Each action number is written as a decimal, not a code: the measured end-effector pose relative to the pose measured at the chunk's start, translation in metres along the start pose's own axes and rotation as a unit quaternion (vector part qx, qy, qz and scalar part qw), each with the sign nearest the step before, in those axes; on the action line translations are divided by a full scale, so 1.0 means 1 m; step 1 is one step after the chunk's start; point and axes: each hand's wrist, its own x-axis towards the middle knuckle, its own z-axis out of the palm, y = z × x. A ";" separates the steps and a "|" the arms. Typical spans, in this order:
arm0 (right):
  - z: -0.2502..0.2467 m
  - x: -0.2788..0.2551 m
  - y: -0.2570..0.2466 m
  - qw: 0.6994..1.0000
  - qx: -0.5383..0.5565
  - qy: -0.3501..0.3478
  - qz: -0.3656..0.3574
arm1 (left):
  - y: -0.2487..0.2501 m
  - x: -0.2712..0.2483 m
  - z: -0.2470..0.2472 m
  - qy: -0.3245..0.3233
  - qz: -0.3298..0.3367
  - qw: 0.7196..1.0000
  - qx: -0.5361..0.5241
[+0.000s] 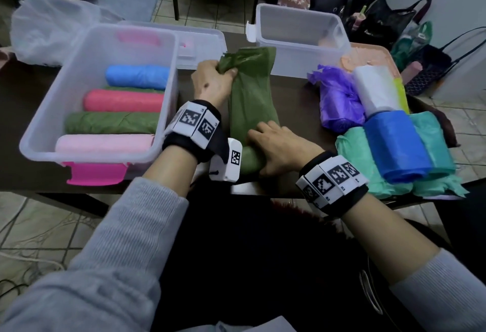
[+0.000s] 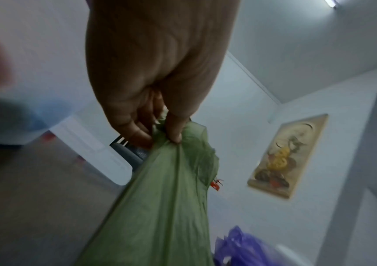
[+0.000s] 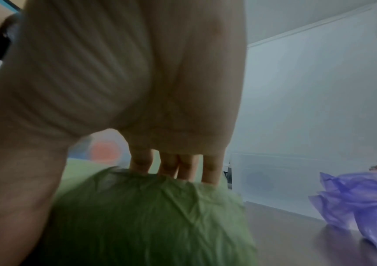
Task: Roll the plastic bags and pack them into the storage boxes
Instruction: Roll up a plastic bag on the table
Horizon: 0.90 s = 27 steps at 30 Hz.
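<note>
The left hand (image 1: 210, 83) pinches the green bag's (image 1: 249, 95) far end at 12 o'clock; the right hand (image 1: 281, 147), fingers (image 3: 210, 169) extended, presses its rolled near end on the dark table (image 1: 297, 100), tiled floor (image 1: 205, 13) beyond.

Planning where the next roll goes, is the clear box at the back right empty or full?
Empty, as far as shows: the back right box has bare see-through walls and no rolls inside.
</note>
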 end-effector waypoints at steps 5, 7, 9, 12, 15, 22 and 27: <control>0.003 0.003 0.000 0.997 0.070 -0.038 0.001 | -0.001 -0.006 0.012 0.009 0.113 0.971 0.211; 0.003 0.003 0.000 0.996 0.077 -0.033 0.000 | -0.010 -0.008 0.023 -0.131 0.123 0.939 0.294; 0.003 0.003 -0.001 0.997 0.071 -0.029 -0.005 | -0.024 -0.007 0.035 -0.264 0.104 0.896 0.341; 0.005 0.003 -0.002 0.997 0.070 -0.028 -0.006 | -0.042 -0.008 0.044 -0.344 0.103 0.863 0.355; 0.007 0.002 -0.004 0.996 0.089 -0.026 -0.001 | -0.048 -0.007 0.045 -0.364 0.119 0.847 0.369; 0.006 0.003 -0.016 0.991 0.130 -0.021 0.009 | -0.049 -0.001 0.037 -0.403 0.146 0.801 0.417; 0.014 -0.002 -0.024 0.993 0.114 0.001 0.019 | -0.048 -0.001 0.034 -0.404 0.153 0.800 0.416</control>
